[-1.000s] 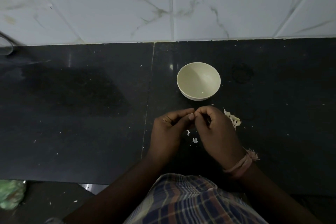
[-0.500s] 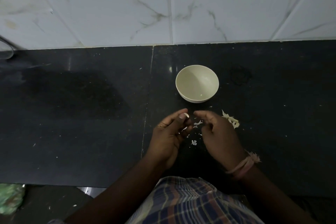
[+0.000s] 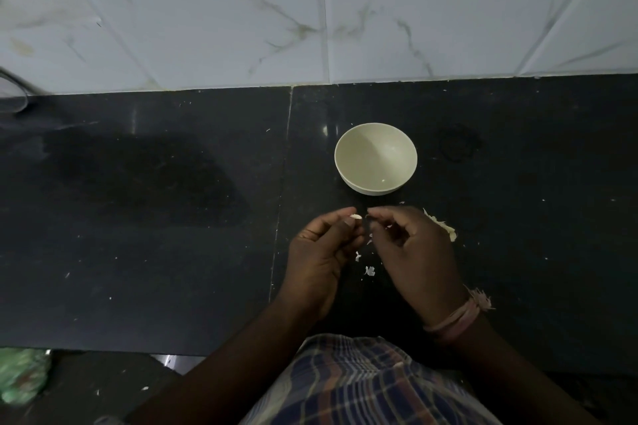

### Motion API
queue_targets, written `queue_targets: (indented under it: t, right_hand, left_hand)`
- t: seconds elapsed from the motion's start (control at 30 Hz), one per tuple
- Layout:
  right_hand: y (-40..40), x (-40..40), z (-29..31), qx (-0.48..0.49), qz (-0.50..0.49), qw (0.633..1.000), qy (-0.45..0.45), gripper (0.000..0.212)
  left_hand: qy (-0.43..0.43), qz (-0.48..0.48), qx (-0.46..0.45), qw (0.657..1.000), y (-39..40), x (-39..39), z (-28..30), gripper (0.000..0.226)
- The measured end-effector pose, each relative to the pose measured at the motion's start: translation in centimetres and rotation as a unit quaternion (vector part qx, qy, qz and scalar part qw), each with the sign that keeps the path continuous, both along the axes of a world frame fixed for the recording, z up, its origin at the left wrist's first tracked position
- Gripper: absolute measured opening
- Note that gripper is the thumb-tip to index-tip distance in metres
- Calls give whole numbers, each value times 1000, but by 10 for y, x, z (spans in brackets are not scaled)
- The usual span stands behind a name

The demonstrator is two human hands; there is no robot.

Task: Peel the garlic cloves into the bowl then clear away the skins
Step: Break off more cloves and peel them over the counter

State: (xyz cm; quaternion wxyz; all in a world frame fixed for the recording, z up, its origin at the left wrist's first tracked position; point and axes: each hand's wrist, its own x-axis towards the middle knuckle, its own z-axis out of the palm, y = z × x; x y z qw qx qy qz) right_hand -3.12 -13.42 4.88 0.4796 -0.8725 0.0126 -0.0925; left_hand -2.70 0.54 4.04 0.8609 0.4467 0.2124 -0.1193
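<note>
A small cream bowl (image 3: 375, 158) stands on the black counter (image 3: 172, 252), just beyond my hands. My left hand (image 3: 321, 252) pinches a pale garlic clove (image 3: 356, 216) between thumb and fingertips. My right hand (image 3: 412, 252) sits close beside it, its thumb and forefinger pinched together near the clove; a scrap of skin seems to be between them. Several white skin flakes (image 3: 369, 270) lie on the counter between my hands. A small heap of garlic and skins (image 3: 445, 226) lies to the right, partly hidden behind my right hand.
A white marbled tile wall (image 3: 310, 10) rises behind the counter. A seam (image 3: 281, 200) runs down the counter left of the bowl. Something green (image 3: 20, 376) lies on the floor at lower left. A curved glass-like rim (image 3: 13, 93) shows at the far left edge.
My hands were pressed together on the clove; they have drawn slightly apart, leaving the clove in my left hand. More skin flakes lie between them.
</note>
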Motion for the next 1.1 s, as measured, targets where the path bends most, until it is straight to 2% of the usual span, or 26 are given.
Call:
queue_targets:
  t: [0.13,0.4,0.67,0.8,0.87,0.97,1.03,1.1]
  right_hand:
    - [4,4,7,7,1,1000,-13,6]
    - [2,5,6,-25,15,1000,-6,10]
    - [-3,10,6,-65,31,997,-14,13]
    - [-6,12,5,-64,26,997,16,16]
    - [-6,11,8,-28,22,998,49,13]
    - [-4,12,15,107,15,985,134,11]
    - [-4,12,14,195,0,966,168,13]
    - [-2,13,11,296,-34,933,203,16]
  left_hand:
    - [-27,-18,45,998,-1,-1,2,20]
    - [-59,-55,170,982,2,-1,6,19]
    - [-76,-70,180,978,1,2,9,19]
    - [-84,-101,177,975,1,5,9,18]
    - [-64,-114,115,985,1,6,9,18]
    - [-20,-107,13,994,0,8,7,17]
    - [-11,-105,-16,994,1,8,4,19]
    - [-8,-100,-27,995,1,9,3,20]
